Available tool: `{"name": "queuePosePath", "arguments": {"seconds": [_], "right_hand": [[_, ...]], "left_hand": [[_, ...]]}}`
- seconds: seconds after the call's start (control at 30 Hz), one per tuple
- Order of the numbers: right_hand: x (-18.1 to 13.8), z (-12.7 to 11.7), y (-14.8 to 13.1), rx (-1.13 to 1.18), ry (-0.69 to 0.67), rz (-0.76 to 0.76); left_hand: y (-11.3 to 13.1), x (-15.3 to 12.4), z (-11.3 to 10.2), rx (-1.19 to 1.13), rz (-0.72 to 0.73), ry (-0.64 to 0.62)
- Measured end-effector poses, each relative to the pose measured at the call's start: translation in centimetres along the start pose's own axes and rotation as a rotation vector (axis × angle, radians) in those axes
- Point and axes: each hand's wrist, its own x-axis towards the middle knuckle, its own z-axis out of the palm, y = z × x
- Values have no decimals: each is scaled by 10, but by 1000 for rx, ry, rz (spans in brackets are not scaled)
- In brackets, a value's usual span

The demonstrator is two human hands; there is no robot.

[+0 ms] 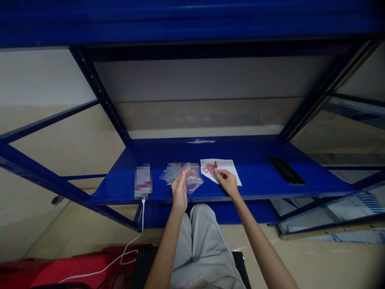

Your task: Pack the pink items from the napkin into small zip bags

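On the blue shelf [255, 168] lies a white paper sheet [230, 168] with a small heap of pink beads [208, 168] on it. My right hand [227, 181] rests on the sheet's near edge, fingers pinched beside the beads; what they hold is too small to make out. My left hand [179, 188] is raised at the shelf's front edge, thumb and fingers closed on a clear plastic bag [177, 170]. More clear bags [194, 181], one with pink beads inside, lie just right of it.
A white device [143, 180] sits left of the bags, its white cable [132, 245] hanging to the floor. A black phone [285, 170] lies at the shelf's right. Blue rack posts stand on both sides. Red fabric [75, 271] lies at lower left.
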Motion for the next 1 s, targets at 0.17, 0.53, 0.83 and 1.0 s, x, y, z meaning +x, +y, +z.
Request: {"name": "queuePosePath", "arguments": {"seconds": [0.17, 0.53, 0.83, 1.0], "right_hand": [[-2, 0, -4, -20, -13, 5], [-7, 0, -3, 87, 35, -71], [-6, -4, -6, 151, 46, -59], [-5, -8, -12, 219, 116, -54]], "left_hand": [[-5, 4, -16, 397, 281, 103], [-18, 10, -34, 1002, 928, 20], [-48, 25, -15, 1265, 1102, -88], [-61, 25, -11, 1259, 1183, -137]]}}
